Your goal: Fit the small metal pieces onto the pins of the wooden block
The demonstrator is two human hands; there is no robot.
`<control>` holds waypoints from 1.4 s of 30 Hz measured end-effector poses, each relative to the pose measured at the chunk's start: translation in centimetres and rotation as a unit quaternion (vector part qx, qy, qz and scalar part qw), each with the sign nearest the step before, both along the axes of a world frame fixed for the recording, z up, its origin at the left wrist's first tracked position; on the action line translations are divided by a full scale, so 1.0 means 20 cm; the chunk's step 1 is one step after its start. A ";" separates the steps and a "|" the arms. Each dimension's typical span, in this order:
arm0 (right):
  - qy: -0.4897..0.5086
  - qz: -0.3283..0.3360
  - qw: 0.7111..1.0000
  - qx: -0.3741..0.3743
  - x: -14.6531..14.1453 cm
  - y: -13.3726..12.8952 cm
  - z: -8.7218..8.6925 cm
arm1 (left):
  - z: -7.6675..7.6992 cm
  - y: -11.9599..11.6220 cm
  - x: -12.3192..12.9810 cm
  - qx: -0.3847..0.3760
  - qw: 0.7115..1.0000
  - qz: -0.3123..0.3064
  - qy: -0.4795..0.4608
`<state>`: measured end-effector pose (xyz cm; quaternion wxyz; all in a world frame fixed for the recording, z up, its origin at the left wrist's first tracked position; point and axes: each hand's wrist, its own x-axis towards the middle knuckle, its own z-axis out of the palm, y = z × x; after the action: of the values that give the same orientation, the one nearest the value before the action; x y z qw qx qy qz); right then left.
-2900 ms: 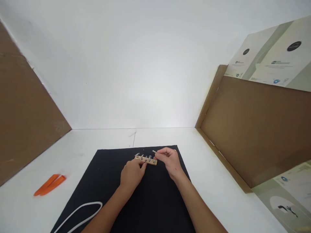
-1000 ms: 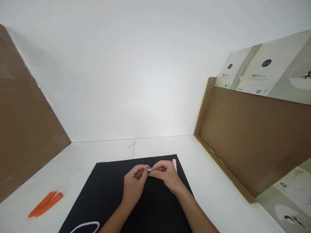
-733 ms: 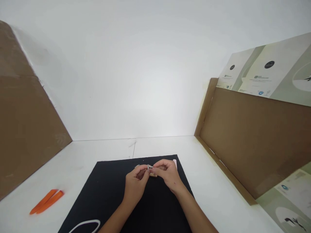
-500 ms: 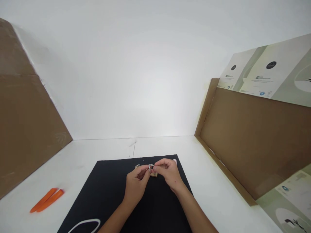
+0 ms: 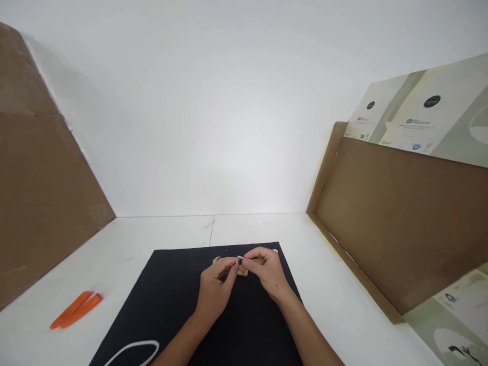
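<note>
Both hands have come together since the earlier frame, when they stood slightly apart over a wooden strip (image 5: 242,273). The strip now lies almost hidden beneath them, near the 12 o'clock edge of a black mat (image 5: 171,310), with only a small patch of wood showing below the fingers and one metal bolt end (image 5: 216,259) poking out at the left.

The right hand (image 5: 267,272) has its thumb and forefinger closed, pinching a small metal fitting (image 5: 238,263), which is too small to identify exactly. The curled fingers of the left hand (image 5: 214,287) reach the same spot from the other side, but whether they grip the fitting cannot be told.

At 8 o'clock from the hands, two orange plastic pry tools (image 5: 76,316) lie side by side on a white table (image 5: 122,249). A white cord loop (image 5: 131,352) lies at 7 o'clock, at the near edge of the mat. Brown cardboard panels stand at 10 o'clock (image 5: 46,173) and 3 o'clock (image 5: 396,223), and printed posters (image 5: 423,109) lean along the top of the right panel at 2 o'clock.
</note>
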<state>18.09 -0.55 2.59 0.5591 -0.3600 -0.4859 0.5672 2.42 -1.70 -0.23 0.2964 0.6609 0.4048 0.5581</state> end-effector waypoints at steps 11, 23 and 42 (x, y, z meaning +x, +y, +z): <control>0.004 0.070 0.997 0.021 0.02 -0.02 0.00 | -0.01 0.00 -0.01 0.010 0.999 0.052 0.005; -0.008 0.014 1.000 0.018 -0.01 -0.02 0.03 | 0.03 -0.03 0.00 0.054 0.996 0.039 0.060; -0.023 0.067 0.997 0.035 0.02 -0.03 0.01 | 0.01 -0.01 -0.01 0.055 0.994 0.082 0.055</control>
<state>18.40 -1.13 2.72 0.5209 -0.3199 -0.5414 0.5772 2.32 -1.99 -0.07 0.1900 0.6706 0.4417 0.5649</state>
